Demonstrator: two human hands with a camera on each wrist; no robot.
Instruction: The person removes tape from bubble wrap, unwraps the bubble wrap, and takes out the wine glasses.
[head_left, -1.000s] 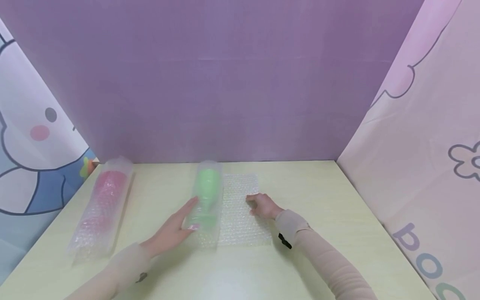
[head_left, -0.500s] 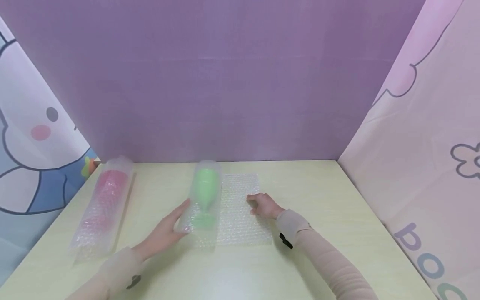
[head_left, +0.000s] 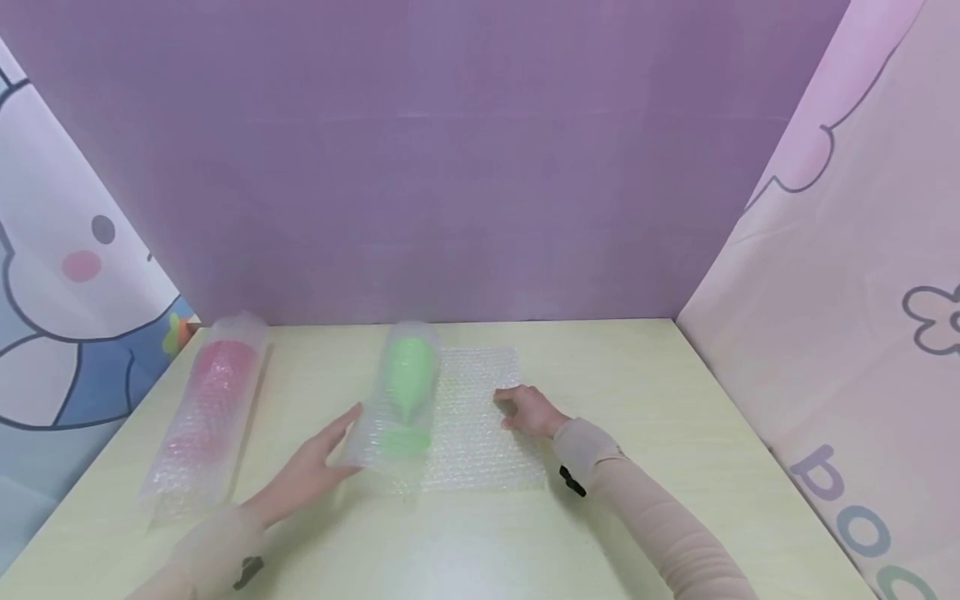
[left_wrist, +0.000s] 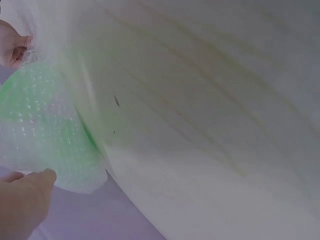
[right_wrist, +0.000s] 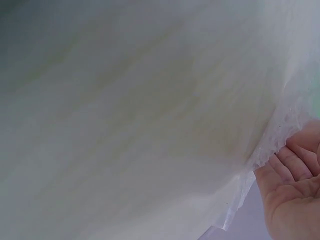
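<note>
A green goblet-shaped item (head_left: pixel 408 379) lies on its side under clear bubble wrap. More bubble wrap (head_left: pixel 472 433) spreads flat to its right. Whether both layers are one piece, I cannot tell. My left hand (head_left: pixel 311 462) holds the wrap's left edge by the goblet's foot end, thumb and forefinger apart. In the left wrist view the wrapped green item (left_wrist: pixel 70 142) touches the left hand's fingertips (left_wrist: pixel 47 176). At the flat sheet's right side, my right hand (head_left: pixel 528 411) pinches the wrap with curled fingers, and the sheet's edge (right_wrist: pixel 272 145) lies against those fingers in the right wrist view.
A pink item in bubble wrap (head_left: pixel 210 417) lies along the left side of the pale table (head_left: pixel 645 500). A purple backdrop (head_left: pixel 450 167) rises behind the table, with patterned cloth (head_left: pixel 840 275) on the right and a cartoon print (head_left: pixel 67 250) on the left.
My left hand has moved left, drawing the wrap's left edge with it so its lower corner flares out. The green item has shifted slightly left. My right hand has stayed put.
</note>
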